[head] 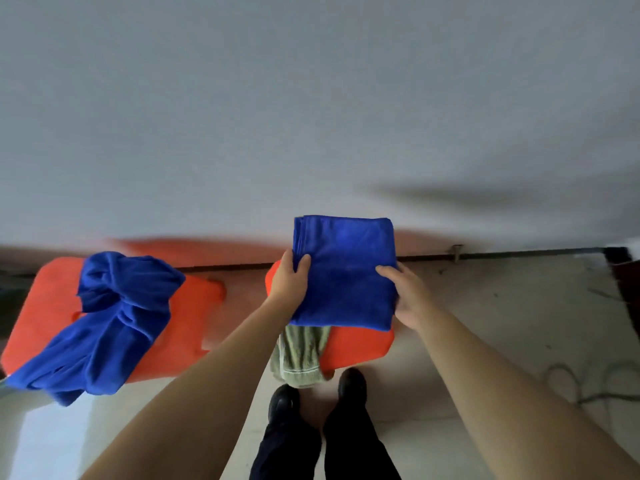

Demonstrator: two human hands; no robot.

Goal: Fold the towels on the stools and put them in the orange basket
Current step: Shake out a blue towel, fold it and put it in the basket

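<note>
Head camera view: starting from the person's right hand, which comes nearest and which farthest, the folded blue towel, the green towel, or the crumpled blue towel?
1. Folded blue towel, held by the right hand.
2. Green towel, below, hanging off the stool.
3. Crumpled blue towel, far left on the other stool.

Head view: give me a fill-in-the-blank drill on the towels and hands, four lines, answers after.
1. The folded towel held by the left hand and the right hand is ____ in colour.
2. The crumpled blue towel lies on the ____ stool.
3. The towel hanging off the right stool, under the folded one, is ____.
4. Both stools are ____ in colour.

Answers: blue; left; green; orange
</note>
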